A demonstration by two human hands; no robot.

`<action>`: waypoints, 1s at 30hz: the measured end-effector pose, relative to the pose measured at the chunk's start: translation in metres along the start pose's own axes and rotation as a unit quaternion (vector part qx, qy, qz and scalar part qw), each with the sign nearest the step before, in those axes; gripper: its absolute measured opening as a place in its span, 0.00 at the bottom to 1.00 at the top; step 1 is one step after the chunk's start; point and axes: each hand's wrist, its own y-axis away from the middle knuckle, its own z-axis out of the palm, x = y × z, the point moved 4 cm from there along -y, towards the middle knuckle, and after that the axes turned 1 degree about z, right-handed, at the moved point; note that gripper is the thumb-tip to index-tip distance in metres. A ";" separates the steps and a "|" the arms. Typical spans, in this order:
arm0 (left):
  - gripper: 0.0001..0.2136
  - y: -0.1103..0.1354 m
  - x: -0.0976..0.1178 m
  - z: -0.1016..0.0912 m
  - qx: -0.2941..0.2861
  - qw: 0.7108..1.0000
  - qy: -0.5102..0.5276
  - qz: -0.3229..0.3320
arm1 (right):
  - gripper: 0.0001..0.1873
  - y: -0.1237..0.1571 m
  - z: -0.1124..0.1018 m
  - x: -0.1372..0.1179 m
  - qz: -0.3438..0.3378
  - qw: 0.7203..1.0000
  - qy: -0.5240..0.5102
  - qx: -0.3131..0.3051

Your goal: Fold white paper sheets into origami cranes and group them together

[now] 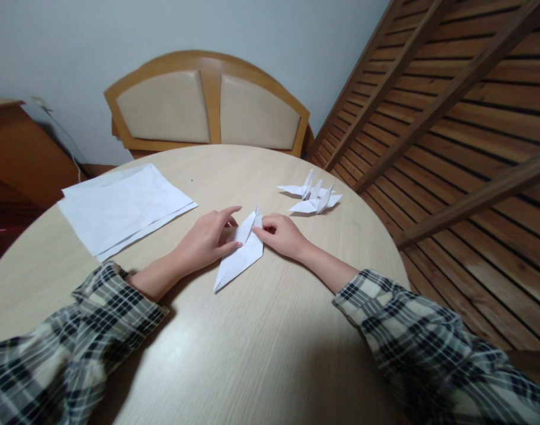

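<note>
A partly folded piece of white paper lies at an angle on the table, with one narrow point toward me and another pointing away. My left hand is at its left side, thumb resting on the paper and index finger stretched out apart from it. With thumb and bent fingers, my right hand pinches a flap near the paper's far right edge. Several folded paper cranes stand close together beyond my right hand. The undersides of the fingers of both hands are hidden.
Sheets of white paper lie overlapping on the left of the round wooden table. Behind it stands a padded wooden headboard-like panel against the wall. A slatted wooden structure slopes along the right side. A wooden cabinet is at far left.
</note>
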 end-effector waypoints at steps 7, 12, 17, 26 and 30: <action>0.11 0.004 0.011 0.002 -0.059 0.986 -0.147 0.042 | 0.19 0.002 -0.003 0.000 0.055 0.990 0.124 -0.027; 0.18 0.008 0.020 0.002 -0.064 0.992 -0.110 -0.015 | 0.19 0.006 -0.008 0.000 0.072 0.983 0.169 -0.025; 0.19 0.013 0.033 0.004 -0.075 0.987 -0.136 -0.034 | 0.22 0.010 -0.018 0.004 0.119 0.969 0.212 -0.032; 0.17 0.019 0.027 0.016 -0.046 0.980 -0.193 0.005 | 0.17 0.023 -0.009 -0.030 -0.008 0.973 0.232 0.017; 0.17 0.019 0.026 0.017 -0.032 0.983 -0.177 0.030 | 0.41 0.033 0.023 -0.038 -0.019 0.977 0.178 -0.117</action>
